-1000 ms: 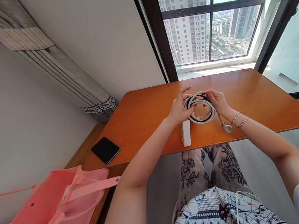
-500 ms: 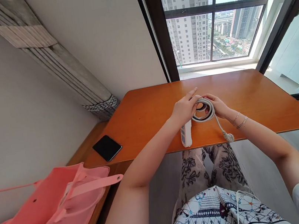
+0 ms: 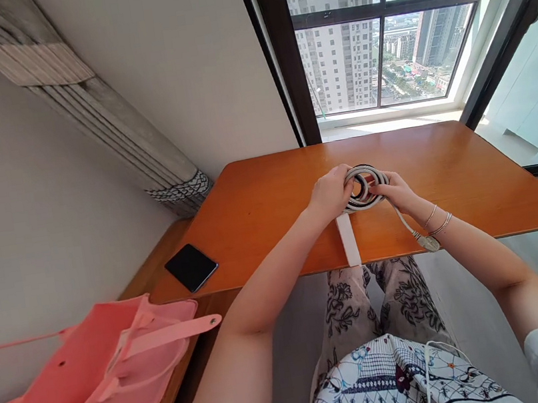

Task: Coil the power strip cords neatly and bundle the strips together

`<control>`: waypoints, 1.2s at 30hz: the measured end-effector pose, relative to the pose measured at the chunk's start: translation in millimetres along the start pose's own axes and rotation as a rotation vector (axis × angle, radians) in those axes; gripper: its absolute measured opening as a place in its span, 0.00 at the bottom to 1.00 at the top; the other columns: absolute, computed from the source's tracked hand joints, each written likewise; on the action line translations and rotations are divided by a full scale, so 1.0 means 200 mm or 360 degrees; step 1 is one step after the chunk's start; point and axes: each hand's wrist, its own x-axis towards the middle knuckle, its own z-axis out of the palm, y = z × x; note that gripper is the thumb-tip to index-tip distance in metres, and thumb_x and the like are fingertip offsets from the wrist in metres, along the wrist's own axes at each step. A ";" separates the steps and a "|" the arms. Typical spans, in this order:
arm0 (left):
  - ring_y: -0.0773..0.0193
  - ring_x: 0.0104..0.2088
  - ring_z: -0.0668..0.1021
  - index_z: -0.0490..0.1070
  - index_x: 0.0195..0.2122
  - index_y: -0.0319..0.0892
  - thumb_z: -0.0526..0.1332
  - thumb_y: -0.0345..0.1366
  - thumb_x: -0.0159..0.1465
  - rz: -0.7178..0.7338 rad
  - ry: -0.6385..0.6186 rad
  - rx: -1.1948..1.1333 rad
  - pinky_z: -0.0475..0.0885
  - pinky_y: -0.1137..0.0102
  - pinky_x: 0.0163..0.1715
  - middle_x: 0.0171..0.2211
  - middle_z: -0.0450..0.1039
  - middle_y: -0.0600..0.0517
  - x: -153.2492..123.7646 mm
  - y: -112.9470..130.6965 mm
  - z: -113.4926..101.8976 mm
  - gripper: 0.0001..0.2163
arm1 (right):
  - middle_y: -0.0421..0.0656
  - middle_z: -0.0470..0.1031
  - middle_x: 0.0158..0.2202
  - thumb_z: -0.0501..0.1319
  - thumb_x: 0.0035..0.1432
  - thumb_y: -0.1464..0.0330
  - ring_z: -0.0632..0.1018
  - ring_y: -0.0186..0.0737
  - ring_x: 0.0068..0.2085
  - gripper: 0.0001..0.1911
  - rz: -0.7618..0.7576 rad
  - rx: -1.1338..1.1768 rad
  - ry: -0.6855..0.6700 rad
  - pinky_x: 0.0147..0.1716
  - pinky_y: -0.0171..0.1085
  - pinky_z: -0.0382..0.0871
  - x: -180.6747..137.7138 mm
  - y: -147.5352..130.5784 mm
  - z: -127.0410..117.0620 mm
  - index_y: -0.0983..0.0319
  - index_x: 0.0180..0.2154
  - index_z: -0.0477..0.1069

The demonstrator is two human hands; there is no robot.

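Observation:
A white power strip (image 3: 349,248) lies near the front edge of the orange wooden table (image 3: 472,178), its white cable wound into a coil (image 3: 366,181) just beyond it. My left hand (image 3: 331,193) is closed on the coil's left side. My right hand (image 3: 396,191) pinches the coil's right side, fingers curled round the loops. The loose cable end runs under my right wrist to a white plug (image 3: 429,243) at the table's front edge.
A black phone (image 3: 191,267) lies on the table's near left corner. A pink bag (image 3: 87,373) sits on a lower wooden bench at left. A folded grey mat (image 3: 99,112) leans on the wall. A large window (image 3: 375,31) stands behind the table.
The coil has been gathered tighter between both hands. The power strip has swung to point straight toward me, and the plug has slid right along the front edge.

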 end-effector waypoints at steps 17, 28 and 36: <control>0.62 0.28 0.79 0.76 0.31 0.40 0.67 0.58 0.54 -0.0388 0.0078 -0.1460 0.74 0.69 0.28 0.26 0.78 0.51 0.00 -0.05 0.13 0.22 | 0.41 0.78 0.36 0.72 0.45 0.57 0.78 0.40 0.36 0.20 -0.0220 -0.0211 0.0048 0.40 0.40 0.75 0.05 0.04 -0.06 0.59 0.39 0.74; 0.61 0.31 0.81 0.73 0.32 0.41 0.72 0.51 0.52 -0.0557 0.0237 -0.1784 0.77 0.68 0.31 0.29 0.78 0.52 -0.01 -0.06 0.17 0.19 | 0.46 0.66 0.35 0.55 0.67 0.67 0.69 0.44 0.39 0.14 -0.1042 -0.2111 0.0330 0.41 0.43 0.65 -0.01 -0.04 -0.07 0.58 0.40 0.80; 0.64 0.30 0.80 0.74 0.33 0.41 0.69 0.56 0.56 -0.0447 0.0289 -0.1507 0.76 0.71 0.32 0.28 0.78 0.52 0.00 -0.04 0.17 0.21 | 0.50 0.75 0.32 0.58 0.66 0.66 0.71 0.42 0.33 0.12 -0.0595 -0.2716 0.0198 0.30 0.40 0.53 -0.05 -0.16 0.06 0.63 0.39 0.80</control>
